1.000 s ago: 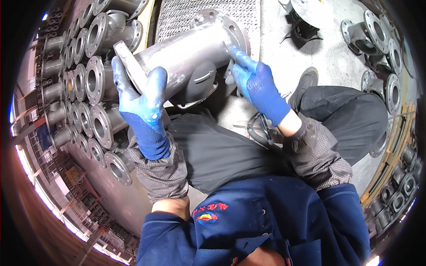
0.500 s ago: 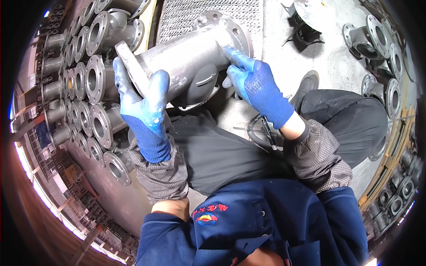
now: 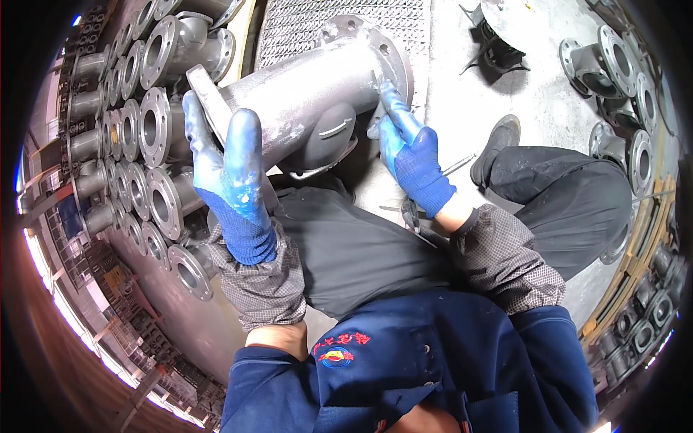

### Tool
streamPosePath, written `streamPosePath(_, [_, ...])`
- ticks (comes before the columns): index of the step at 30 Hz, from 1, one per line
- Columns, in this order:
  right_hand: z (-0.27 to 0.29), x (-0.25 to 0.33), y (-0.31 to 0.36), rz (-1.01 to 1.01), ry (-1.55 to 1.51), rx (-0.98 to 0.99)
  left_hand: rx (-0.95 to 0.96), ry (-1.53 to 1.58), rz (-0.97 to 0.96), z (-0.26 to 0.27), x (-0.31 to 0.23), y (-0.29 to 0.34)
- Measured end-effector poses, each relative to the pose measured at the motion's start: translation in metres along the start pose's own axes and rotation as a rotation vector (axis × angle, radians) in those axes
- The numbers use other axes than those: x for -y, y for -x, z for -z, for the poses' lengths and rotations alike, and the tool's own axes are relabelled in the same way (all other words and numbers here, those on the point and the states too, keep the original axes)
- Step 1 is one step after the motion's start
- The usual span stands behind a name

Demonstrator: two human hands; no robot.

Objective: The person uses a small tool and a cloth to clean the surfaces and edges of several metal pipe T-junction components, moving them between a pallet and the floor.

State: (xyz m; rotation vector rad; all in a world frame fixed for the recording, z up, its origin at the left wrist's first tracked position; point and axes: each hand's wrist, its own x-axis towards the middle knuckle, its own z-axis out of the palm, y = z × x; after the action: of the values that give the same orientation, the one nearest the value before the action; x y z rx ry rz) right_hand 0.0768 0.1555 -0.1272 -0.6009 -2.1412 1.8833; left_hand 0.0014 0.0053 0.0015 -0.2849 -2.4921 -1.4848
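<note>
A large grey cast flanged pipe fitting lies across in front of my legs, with a round flange at each end and a short side branch facing me. My left hand, in a blue coated glove, straddles the rim of its left flange, fingers on the outer side and thumb on the inner. At the other end, my right hand, gloved alike, rests its stretched fingers against the fitting just beside the right flange. Its palm side is partly hidden. A thin rod-like object shows on the floor beside the right hand.
Rows of similar flanged fittings are stacked at my left. More fittings stand at the far right. Beyond the workpiece lies a ribbed metal grating. A dark-legged stand is on the floor ahead. My shoe is right of my right hand.
My right hand has drawn slightly down and toward me along the flange, turning more edge-on. The thumb of my left hand stands straighter. The fitting has hardly moved.
</note>
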Motion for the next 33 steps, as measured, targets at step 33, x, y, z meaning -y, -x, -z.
streamPosePath(33, [0.006,0.017,-0.033,0.138,-0.083,0.078,0.076,-0.310,-0.263,0.016,0.019,0.017])
